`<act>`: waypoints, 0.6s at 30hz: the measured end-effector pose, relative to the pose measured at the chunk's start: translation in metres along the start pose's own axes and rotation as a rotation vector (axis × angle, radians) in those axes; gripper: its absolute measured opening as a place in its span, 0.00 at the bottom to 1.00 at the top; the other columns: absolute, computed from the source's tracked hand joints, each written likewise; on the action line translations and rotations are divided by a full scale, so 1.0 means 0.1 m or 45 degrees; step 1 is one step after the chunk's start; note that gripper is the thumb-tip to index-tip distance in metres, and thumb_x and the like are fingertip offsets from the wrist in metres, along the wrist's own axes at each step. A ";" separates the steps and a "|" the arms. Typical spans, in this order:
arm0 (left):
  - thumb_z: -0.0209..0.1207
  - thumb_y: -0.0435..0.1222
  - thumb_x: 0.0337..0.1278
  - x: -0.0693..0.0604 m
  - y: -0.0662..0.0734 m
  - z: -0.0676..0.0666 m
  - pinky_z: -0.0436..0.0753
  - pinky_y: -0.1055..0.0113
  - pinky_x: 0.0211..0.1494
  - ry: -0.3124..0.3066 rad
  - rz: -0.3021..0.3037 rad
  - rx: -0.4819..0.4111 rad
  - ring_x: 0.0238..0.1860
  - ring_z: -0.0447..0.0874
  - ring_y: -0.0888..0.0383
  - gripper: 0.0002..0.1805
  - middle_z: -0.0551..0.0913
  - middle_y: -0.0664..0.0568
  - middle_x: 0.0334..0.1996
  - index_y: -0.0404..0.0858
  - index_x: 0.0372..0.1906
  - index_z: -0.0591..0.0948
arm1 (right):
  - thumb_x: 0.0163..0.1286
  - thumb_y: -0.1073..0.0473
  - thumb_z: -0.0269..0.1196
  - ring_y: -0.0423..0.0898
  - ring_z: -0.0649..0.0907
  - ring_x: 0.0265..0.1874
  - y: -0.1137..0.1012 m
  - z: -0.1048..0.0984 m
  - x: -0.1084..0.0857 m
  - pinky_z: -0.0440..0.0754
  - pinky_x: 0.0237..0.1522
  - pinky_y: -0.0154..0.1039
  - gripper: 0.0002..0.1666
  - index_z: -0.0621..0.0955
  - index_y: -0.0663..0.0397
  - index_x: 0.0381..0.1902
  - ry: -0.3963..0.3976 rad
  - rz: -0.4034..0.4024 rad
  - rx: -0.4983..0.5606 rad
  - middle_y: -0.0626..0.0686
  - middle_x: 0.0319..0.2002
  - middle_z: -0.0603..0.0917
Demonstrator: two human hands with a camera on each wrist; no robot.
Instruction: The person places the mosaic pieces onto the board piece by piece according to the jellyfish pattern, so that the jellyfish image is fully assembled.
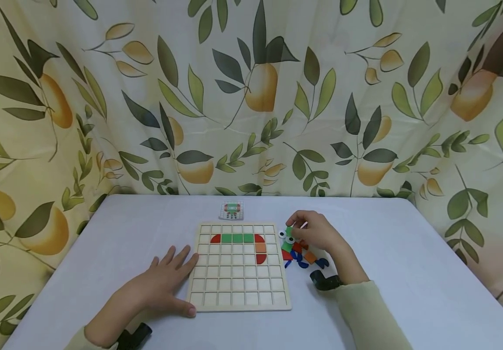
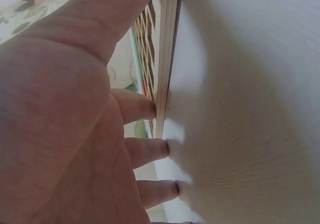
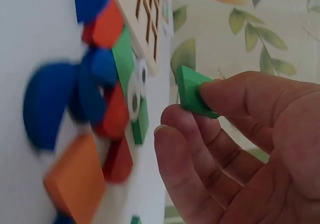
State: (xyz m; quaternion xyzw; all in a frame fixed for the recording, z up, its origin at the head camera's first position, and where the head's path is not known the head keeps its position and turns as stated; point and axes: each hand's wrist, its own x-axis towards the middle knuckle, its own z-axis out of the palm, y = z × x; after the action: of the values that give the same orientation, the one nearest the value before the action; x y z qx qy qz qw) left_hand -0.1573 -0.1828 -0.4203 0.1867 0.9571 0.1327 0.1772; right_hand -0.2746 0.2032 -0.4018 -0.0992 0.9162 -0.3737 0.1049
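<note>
A wooden grid board (image 1: 225,287) lies on the table, with a row of red and green pieces (image 1: 237,238) near its top and an orange piece (image 1: 260,247) and a red piece (image 1: 261,258) down the right side. The left hand (image 1: 164,282) touches the board's left edge, fingers spread; in the left wrist view the fingertips meet the board's side (image 2: 165,59). Above the loose pieces right of the board, the right hand (image 1: 317,231) pinches a green piece (image 3: 192,92) between thumb and fingers.
Loose blue, red, green and orange pieces (image 1: 310,257) and white eye pieces (image 1: 282,234) lie beside the board's right edge. A small picture card (image 1: 232,210) sits behind the board on the white table (image 1: 146,218). A patterned curtain (image 1: 242,146) hangs behind.
</note>
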 end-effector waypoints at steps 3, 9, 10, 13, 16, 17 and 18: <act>0.67 0.72 0.33 0.01 0.00 0.00 0.49 0.25 0.68 -0.003 0.001 -0.002 0.78 0.38 0.32 0.68 0.47 0.40 0.80 0.43 0.79 0.56 | 0.67 0.63 0.62 0.49 0.79 0.31 -0.06 0.07 0.00 0.83 0.30 0.41 0.09 0.83 0.51 0.44 -0.012 -0.032 0.002 0.53 0.38 0.80; 0.67 0.73 0.32 0.01 0.00 0.02 0.49 0.25 0.68 0.004 0.000 0.011 0.78 0.39 0.31 0.68 0.48 0.40 0.80 0.42 0.79 0.57 | 0.65 0.64 0.64 0.48 0.78 0.31 -0.22 0.25 -0.02 0.79 0.33 0.40 0.07 0.84 0.47 0.40 -0.040 -0.169 -0.022 0.49 0.35 0.81; 0.67 0.73 0.32 0.01 0.00 0.02 0.49 0.25 0.68 0.005 -0.001 0.014 0.78 0.39 0.31 0.68 0.48 0.40 0.80 0.42 0.79 0.57 | 0.65 0.64 0.65 0.47 0.78 0.32 -0.24 0.28 -0.02 0.78 0.35 0.40 0.07 0.84 0.47 0.39 -0.046 -0.191 -0.028 0.48 0.35 0.82; 0.67 0.73 0.32 0.01 0.00 0.01 0.49 0.25 0.68 0.005 -0.004 0.020 0.78 0.39 0.31 0.68 0.48 0.40 0.80 0.43 0.79 0.57 | 0.65 0.64 0.65 0.46 0.78 0.32 -0.30 0.35 -0.03 0.78 0.37 0.40 0.07 0.84 0.46 0.38 -0.071 -0.235 -0.038 0.46 0.34 0.82; 0.67 0.73 0.32 0.01 0.01 0.01 0.49 0.25 0.68 0.001 -0.008 0.019 0.78 0.39 0.32 0.68 0.48 0.40 0.80 0.43 0.79 0.57 | 0.65 0.64 0.66 0.46 0.78 0.31 -0.35 0.40 -0.03 0.79 0.34 0.40 0.06 0.84 0.46 0.37 -0.103 -0.255 -0.018 0.46 0.34 0.82; 0.67 0.73 0.32 0.01 0.01 0.01 0.49 0.25 0.68 0.001 -0.008 0.018 0.78 0.39 0.32 0.68 0.48 0.40 0.80 0.43 0.79 0.57 | 0.65 0.63 0.65 0.47 0.78 0.30 -0.36 0.41 -0.04 0.80 0.31 0.40 0.06 0.84 0.46 0.38 -0.118 -0.260 -0.007 0.46 0.34 0.82; 0.67 0.73 0.32 0.01 0.01 0.00 0.49 0.25 0.68 0.001 -0.010 0.017 0.78 0.39 0.32 0.68 0.48 0.40 0.80 0.43 0.79 0.57 | 0.66 0.63 0.65 0.47 0.79 0.29 -0.38 0.42 -0.04 0.80 0.28 0.40 0.05 0.84 0.46 0.38 -0.133 -0.269 0.005 0.47 0.34 0.82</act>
State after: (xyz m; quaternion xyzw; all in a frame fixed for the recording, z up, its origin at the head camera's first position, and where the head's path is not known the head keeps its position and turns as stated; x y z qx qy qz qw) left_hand -0.1578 -0.1812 -0.4206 0.1841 0.9588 0.1257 0.1763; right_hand -0.2557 0.1494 -0.4044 -0.2143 0.8933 -0.3788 0.1125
